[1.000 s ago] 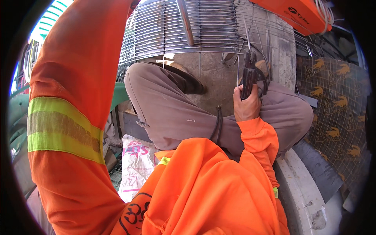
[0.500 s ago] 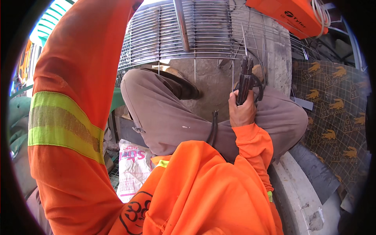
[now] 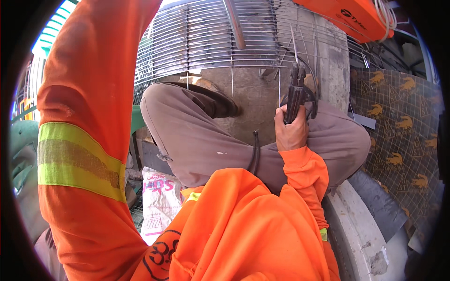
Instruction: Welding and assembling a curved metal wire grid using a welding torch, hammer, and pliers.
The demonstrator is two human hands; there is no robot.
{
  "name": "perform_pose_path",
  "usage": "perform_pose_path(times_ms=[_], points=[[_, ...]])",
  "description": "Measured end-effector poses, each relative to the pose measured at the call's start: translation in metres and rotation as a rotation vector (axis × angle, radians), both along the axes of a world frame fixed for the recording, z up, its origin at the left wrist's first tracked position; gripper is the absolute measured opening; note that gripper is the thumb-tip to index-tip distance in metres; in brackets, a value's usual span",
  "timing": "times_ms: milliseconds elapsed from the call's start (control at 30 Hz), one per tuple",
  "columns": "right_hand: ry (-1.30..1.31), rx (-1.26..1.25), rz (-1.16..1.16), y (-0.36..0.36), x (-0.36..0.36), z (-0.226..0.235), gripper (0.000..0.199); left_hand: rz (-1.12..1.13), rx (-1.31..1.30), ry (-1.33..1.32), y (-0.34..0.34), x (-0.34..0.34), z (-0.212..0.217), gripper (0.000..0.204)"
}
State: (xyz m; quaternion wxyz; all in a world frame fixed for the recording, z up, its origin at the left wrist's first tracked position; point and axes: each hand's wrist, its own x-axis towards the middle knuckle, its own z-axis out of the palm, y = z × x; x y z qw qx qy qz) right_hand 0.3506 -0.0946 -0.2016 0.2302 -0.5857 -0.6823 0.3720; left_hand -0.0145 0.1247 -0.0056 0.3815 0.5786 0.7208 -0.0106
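My right hand [image 3: 291,133] is wrapped round the handle of a dark welding electrode holder [image 3: 295,93], above my right thigh. From its jaws a thin welding rod [image 3: 294,43] points up and away from me. The rod's far end lies over the right part of a metal grille [image 3: 211,37] made of many thin parallel bars. A grey metal tube [image 3: 235,25] slants down over the grille from the top edge; what holds it does not show. My left arm [image 3: 89,93] reaches up along the left side, and its hand is past the top edge.
An orange machine case [image 3: 337,16] with coiled white cable stands at the upper right. Below it lies a dark patterned board [image 3: 398,136]. A printed white sack [image 3: 159,201] sits by my left leg. A dark cable [image 3: 255,154] crosses my lap.
The metal tube has shifted right and slightly up over the grille. My left sleeve has moved a little. My right hand and the electrode holder have hardly moved.
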Motion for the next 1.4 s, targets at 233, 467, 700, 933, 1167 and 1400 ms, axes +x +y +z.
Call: perform_pose_path(times_ms=[233,467,700,933,1167,1400], points=[[0.007,-0.001,-0.004,0.001,0.0,0.003,0.028,-0.129,-0.058,0.104,0.011,0.008,-0.02,0.026],[-0.021,-0.037,-0.037,0.002,-0.001,0.005,0.02,-0.139,-0.112,0.03,0.005,0.016,-0.04,0.027],[0.052,-0.125,-0.047,0.002,0.001,0.007,0.027,-0.082,-0.101,-0.025,0.009,0.009,-0.017,0.035],[-0.009,-0.059,-0.031,0.002,0.002,0.001,0.028,-0.037,-0.089,-0.015,0.009,0.0,-0.016,0.037],[-0.012,-0.011,-0.019,0.002,0.003,0.003,0.028,-0.058,-0.111,-0.01,0.006,0.001,-0.03,0.037],[-0.009,-0.086,-0.056,0.003,0.004,0.002,0.02,0.003,-0.073,-0.031,0.013,-0.008,-0.008,0.039]])
